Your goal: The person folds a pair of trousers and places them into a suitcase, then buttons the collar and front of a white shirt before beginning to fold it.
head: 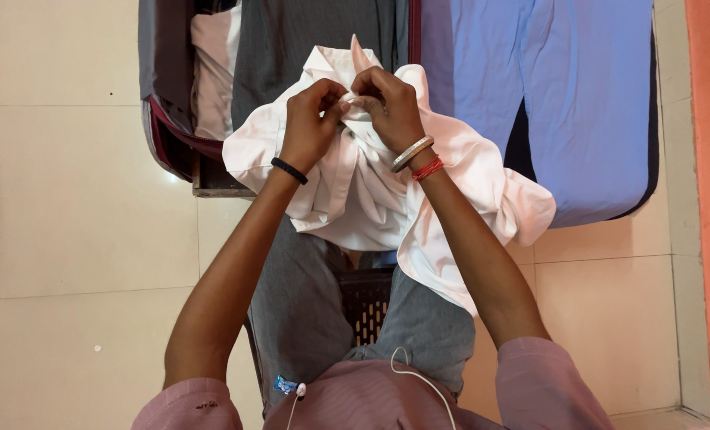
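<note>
two hands pinching one white garment.
left hand and right hand are both gripping the white garment fold, fingertips pressed together.

Blue sheet spread on a mattress at the right, dark grey cloth up top, a maroon-edged bag at the left, brown plastic chair underneath, all on cream floor tiles.

Tiled floor — blue-sheeted mattress on it
</note>
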